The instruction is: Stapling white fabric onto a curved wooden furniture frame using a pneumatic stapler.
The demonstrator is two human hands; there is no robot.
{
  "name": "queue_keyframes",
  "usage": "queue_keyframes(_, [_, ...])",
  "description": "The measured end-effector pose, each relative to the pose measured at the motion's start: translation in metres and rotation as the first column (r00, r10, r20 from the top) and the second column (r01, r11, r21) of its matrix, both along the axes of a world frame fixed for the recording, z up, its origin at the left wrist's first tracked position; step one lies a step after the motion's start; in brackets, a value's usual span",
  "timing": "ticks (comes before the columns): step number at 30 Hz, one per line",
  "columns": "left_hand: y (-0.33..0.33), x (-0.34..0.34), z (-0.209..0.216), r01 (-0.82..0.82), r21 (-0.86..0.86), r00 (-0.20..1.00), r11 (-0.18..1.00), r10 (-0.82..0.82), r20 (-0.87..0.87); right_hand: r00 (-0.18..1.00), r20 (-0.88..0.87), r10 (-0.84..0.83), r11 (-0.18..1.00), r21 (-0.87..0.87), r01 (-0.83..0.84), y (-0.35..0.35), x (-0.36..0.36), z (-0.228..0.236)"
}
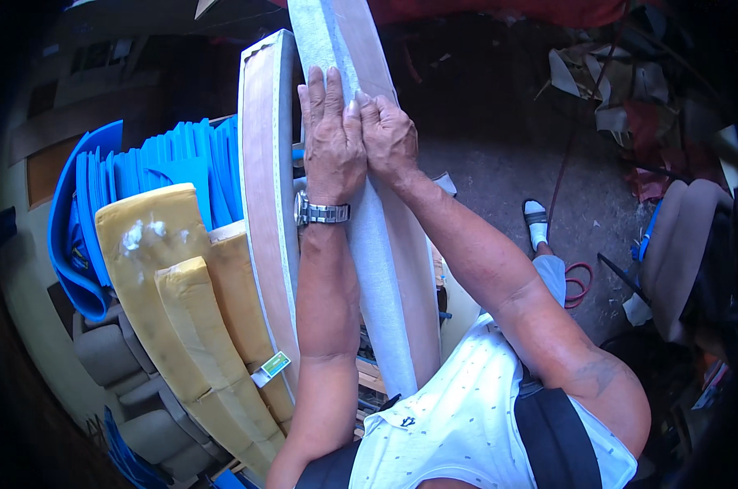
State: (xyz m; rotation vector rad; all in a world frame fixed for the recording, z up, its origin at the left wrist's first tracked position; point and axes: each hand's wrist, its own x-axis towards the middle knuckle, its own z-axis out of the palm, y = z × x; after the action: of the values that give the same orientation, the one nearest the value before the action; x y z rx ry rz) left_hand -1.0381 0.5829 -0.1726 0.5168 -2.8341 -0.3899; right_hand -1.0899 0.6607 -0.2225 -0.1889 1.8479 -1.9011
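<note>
A long, curved wooden panel [414,277] with a strip of pale grey fabric [377,285] along one side stretches away in front of me. My left hand [332,151] lies on the fabric, fingers extended and pointing away, a metal watch on its wrist. Close against it, my right hand [389,134] is closed at the line where fabric and wood meet. Its thumb is beside the left hand, and whatever its curled fingers grip is hidden. A second curved wooden panel [263,163] with pale edging stands just left of my left arm.
Yellow foam pieces [153,253] lean at the left, a small green-and-white packet [271,368] near them. Behind are stacked blue foam sheets [173,163] and grey seat cushions [108,354]. At right are a red hose [579,285], a grey padded seat [682,253] and scraps [597,77].
</note>
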Motion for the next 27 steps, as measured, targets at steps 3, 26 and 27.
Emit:
queue_keyframes(3, [0.011,-0.002,0.0,-0.02,0.012,1.0,1.0,0.019,0.008,1.0,0.002,0.003,0.998,0.069,-0.003,0.015,0.003,0.005])
queue_keyframes(26, [0.03,-0.087,0.066,-0.212,0.043,0.972,0.976,0.206,0.117,0.497,-0.698,0.515,0.507,0.716,0.48,0.102,-0.565,0.011])
queue_keyframes(27, [0.035,-0.096,0.069,-0.251,0.029,0.959,0.967,0.245,0.14,0.362,-0.744,0.561,0.527,0.658,0.537,0.104,-0.63,-0.002])
